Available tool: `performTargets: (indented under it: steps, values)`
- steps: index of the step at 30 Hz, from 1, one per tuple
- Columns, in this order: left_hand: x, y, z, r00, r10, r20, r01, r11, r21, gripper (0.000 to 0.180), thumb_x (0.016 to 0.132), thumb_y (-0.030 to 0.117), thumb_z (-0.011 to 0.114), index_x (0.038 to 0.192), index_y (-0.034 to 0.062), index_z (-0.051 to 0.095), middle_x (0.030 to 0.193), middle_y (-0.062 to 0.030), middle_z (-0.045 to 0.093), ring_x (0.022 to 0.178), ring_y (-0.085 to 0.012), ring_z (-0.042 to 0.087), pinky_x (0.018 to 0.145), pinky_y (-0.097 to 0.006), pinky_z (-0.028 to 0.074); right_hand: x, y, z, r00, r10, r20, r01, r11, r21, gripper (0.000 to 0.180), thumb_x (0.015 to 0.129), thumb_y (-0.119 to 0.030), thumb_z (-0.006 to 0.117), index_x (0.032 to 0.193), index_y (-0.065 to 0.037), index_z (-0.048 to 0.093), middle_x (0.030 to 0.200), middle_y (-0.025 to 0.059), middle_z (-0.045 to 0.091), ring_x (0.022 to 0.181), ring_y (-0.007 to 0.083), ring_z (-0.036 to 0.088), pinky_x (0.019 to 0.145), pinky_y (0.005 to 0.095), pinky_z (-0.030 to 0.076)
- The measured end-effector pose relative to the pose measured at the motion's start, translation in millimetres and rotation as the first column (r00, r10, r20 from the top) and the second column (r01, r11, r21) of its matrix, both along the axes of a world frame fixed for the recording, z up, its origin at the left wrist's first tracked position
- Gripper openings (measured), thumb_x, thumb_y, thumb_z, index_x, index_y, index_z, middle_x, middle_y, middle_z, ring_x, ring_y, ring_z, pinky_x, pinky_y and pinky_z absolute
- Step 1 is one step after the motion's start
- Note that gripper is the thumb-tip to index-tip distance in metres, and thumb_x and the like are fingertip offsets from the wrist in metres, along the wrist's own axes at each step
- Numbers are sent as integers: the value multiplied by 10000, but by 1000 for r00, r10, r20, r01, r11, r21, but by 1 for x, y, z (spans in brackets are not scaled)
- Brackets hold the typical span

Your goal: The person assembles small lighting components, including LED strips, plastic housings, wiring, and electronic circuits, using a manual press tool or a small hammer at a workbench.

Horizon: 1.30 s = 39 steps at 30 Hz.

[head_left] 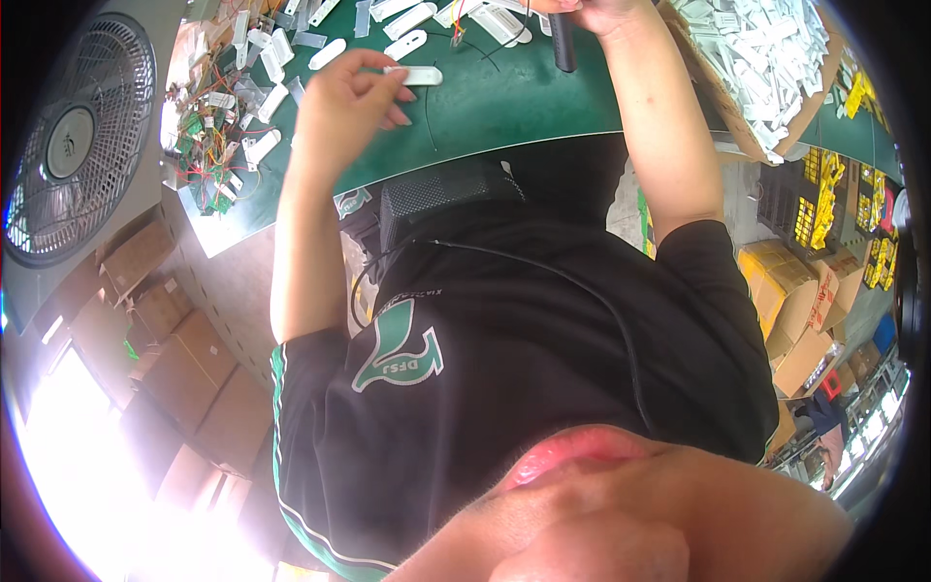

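My left hand (351,102) is closed in a pinch on one end of a slim white plastic casing (423,76), held low over the green tabletop. My right hand (603,14) is partly cut off by the upper edge of the picture. Its fingers are closed at a black-handled tool (562,44), whose grip points down toward me; the tool's working end is out of view. Thin dark wires lie on the table between my hands. More white casings (405,45) are scattered just beyond my left hand.
Circuit boards with coloured wires (206,145) pile up at the table's left end. A cardboard box (722,92) full of white plastic parts stands at the right. A fan (73,141) is at far left. Cartons (194,373) and yellow-and-black goods (819,199) surround the table.
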<state>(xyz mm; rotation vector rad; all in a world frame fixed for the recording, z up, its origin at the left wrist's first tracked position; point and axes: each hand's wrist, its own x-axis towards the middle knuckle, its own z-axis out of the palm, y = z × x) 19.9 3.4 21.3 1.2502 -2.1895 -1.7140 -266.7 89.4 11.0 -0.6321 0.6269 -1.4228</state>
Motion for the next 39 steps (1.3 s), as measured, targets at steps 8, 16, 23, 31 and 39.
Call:
performTargets:
  steps: [8, 16, 23, 31, 39]
  values:
    - [-9, 29, -2, 974, 36, 226, 97, 829, -550, 369, 912, 196, 789, 1208, 28, 647, 736, -55, 682, 616, -108, 629, 619, -262, 506, 8, 2, 0, 1000, 4, 20, -5, 999, 32, 203, 1055, -249, 625, 1198, -123, 693, 598, 5, 612, 354, 69, 464, 332, 250, 312]
    - [-7, 15, -23, 913, -182, -365, 66, 949, -307, 174, 979, 75, 697, 1125, -8, 746, 1021, -72, 733, 848, -124, 669, 739, -259, 523, 10, -3, -9, 998, 65, 20, -64, 997, -46, 214, 1066, -209, 597, 1211, -73, 677, 599, 22, 596, 363, 82, 483, 330, 250, 352]
    - [32, -4, -7, 671, 183, -718, -70, 980, 184, 199, 1063, 82, 545, 1129, -18, 704, 928, -131, 694, 841, -233, 618, 805, -377, 516, 10, 0, -1, 978, 208, 24, -206, 977, -58, 170, 1050, -139, 611, 1178, -45, 671, 593, 25, 581, 360, 77, 470, 332, 245, 340]
    - [19, -2, 48, 296, 491, -820, 78, 843, 532, 265, 1093, 251, 429, 1005, 97, 626, 1036, -72, 644, 913, -255, 578, 913, -464, 453, 28, 17, 8, 756, 637, -150, -632, 770, 88, 386, 990, -206, 703, 1263, 63, 656, 562, -18, 544, 383, 38, 429, 376, 205, 320]
    - [-3, 27, 45, 960, -30, -278, 59, 994, 96, 176, 1000, 156, 699, 1058, -1, 643, 741, -11, 661, 588, -47, 576, 539, -214, 444, 55, 8, 14, 936, 298, -187, -263, 946, 190, 319, 1008, -309, 694, 1092, -4, 651, 620, -6, 569, 397, 50, 448, 386, 208, 357]
